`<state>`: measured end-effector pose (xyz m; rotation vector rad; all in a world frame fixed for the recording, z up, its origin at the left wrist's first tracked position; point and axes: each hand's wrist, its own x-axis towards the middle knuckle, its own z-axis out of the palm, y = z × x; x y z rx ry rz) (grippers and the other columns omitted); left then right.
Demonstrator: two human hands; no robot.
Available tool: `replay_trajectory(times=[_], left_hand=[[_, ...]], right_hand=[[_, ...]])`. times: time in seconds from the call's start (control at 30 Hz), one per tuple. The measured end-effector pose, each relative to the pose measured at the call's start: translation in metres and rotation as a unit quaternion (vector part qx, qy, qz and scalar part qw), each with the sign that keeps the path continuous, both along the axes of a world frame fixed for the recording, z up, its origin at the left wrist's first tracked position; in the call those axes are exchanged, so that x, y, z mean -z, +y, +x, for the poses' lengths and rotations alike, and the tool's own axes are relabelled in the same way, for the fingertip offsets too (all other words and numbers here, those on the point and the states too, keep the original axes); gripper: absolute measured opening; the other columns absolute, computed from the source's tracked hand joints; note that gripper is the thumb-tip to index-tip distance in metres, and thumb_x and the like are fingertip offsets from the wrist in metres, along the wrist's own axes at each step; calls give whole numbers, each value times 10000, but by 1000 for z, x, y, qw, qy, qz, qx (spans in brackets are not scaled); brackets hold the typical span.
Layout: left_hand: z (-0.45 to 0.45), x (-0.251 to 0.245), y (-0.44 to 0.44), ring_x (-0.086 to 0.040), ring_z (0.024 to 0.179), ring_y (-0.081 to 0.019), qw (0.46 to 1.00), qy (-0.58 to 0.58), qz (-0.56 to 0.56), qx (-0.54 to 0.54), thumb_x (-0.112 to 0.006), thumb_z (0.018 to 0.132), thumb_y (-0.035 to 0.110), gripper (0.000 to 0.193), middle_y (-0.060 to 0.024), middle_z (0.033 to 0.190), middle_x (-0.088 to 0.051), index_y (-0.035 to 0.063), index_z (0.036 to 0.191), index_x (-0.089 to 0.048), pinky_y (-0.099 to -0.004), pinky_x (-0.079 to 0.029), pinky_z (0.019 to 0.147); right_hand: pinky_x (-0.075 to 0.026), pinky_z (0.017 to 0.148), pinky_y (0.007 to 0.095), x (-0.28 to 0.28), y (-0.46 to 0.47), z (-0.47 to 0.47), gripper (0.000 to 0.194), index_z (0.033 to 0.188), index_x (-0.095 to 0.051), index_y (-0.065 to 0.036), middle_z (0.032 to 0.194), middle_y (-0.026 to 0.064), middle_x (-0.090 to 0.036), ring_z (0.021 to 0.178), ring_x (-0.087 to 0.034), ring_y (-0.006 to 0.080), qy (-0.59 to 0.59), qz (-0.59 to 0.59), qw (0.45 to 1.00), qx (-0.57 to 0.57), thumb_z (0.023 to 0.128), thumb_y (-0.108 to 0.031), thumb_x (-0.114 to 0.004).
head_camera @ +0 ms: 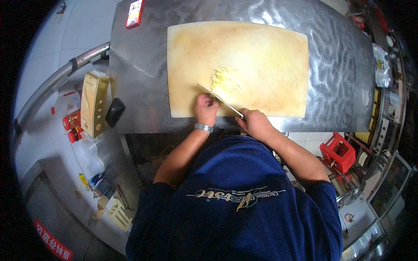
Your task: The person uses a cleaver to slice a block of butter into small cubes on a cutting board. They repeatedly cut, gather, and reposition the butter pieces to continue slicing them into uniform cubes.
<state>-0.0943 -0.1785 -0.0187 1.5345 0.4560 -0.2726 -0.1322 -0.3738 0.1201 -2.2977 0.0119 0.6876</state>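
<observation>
A pile of thin pale-yellow strips (226, 79) lies near the middle of a worn cutting board (274, 65). My right hand (256, 122) grips the handle of a knife (225, 101) at the board's front edge. Seen nearly edge-on, the blade slants up to the left, between the strips and my left hand. My left hand (207, 106), with a metal-band watch (204, 127) on its wrist, is curled over the board close behind the blade. Whether something sits under its fingers is hidden.
The board rests on a stainless steel table (339, 81). A phone with a lit screen (134, 14) lies at the far left corner. At the left edge are a gold box (94, 104) and a black object (115, 112). A red plastic crate (338, 152) stands below right.
</observation>
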Motion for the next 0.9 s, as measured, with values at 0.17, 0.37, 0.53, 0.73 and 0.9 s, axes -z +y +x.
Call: replay_trajectory(times=[0.17, 0.37, 0.53, 0.73, 0.9], left_hand=[[0, -4, 0, -658, 746, -132, 1000, 0, 3, 14, -706, 840, -9, 277, -65, 882, -670, 8, 1077, -563, -274, -554, 673], [-5, -1, 4, -655, 826, -132, 1000, 3, 1, 19, -702, 851, -8, 318, -75, 957, -669, 1, 1129, -548, -270, -546, 731], [-3, -2, 2, -642, 831, -131, 1000, 10, -19, 4, -694, 864, -10, 336, -72, 975, -667, 4, 1160, -536, -274, -539, 754], [-6, 2, 2, -642, 819, -137, 999, 20, -38, -18, -688, 871, -7, 316, -70, 965, -664, 13, 1152, -545, -274, -538, 748], [-4, 6, 1, -648, 819, -143, 999, 20, -31, -10, -686, 864, -8, 297, -75, 957, -669, 14, 1132, -559, -276, -539, 730]], right_hand=[[-542, 711, 524, 24, 7, 5, 255, 926, -640, -10, 767, 259, -671, 753, -662, 457, -20, -4, 1000, -9, 913, -265, -649], [-535, 681, 525, 42, 22, 19, 251, 945, -642, -28, 764, 249, -667, 733, -653, 456, -37, -7, 999, -2, 922, -279, -641], [-535, 687, 527, 47, 22, 19, 257, 941, -643, -31, 763, 245, -668, 736, -656, 452, -44, -2, 999, -5, 924, -287, -643], [-540, 683, 515, 22, 19, 20, 266, 990, -666, -35, 746, 240, -670, 728, -660, 446, -27, 0, 1000, 5, 926, -292, -647], [-542, 682, 510, 8, 13, 8, 282, 1020, -671, -28, 740, 247, -670, 725, -665, 446, -17, -17, 1000, 5, 928, -294, -649]])
